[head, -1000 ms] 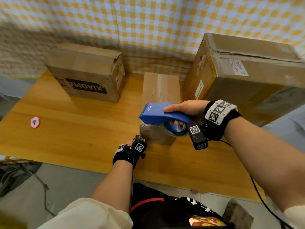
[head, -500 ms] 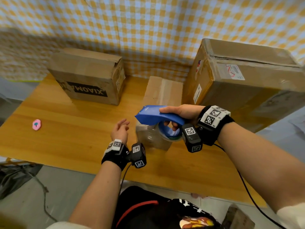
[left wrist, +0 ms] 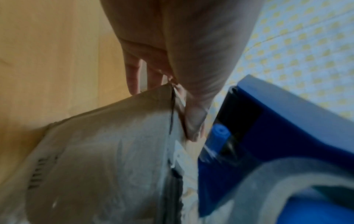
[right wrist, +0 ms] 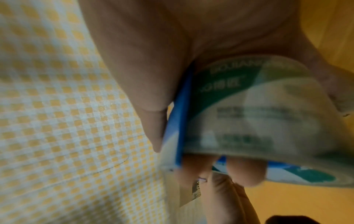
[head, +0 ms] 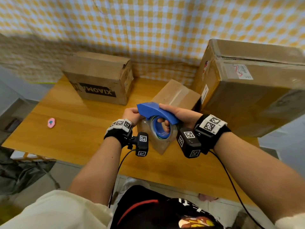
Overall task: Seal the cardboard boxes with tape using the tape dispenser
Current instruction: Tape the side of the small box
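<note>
A small cardboard box (head: pixel 176 95) with a tape strip along its top lies slantwise in the middle of the wooden table (head: pixel 74 142). My right hand (head: pixel 179 113) grips the blue tape dispenser (head: pixel 153 109) over the box's near end, fingers through the clear tape roll (head: pixel 160 129). My left hand (head: pixel 132 114) holds the box's near left top corner, just under the dispenser's nose. In the left wrist view the thumb (left wrist: pixel 193 118) lies along the box (left wrist: pixel 107 151) edge, fingers behind it, the dispenser (left wrist: pixel 287 121) close by. The right wrist view shows the tape roll (right wrist: pixel 249 113), blurred.
A brown box with black lettering (head: pixel 99 76) stands at the back left. A large taped box (head: pixel 250 90) fills the back right, close to the small box. A small pink object (head: pixel 51 123) lies at the left. Checked cloth (head: pixel 148 30) hangs behind the table.
My left hand has risen from the table's front edge and taken hold of the small box's near corner. The box has turned, its far end now pointing right. The dispenser stays above its near end.
</note>
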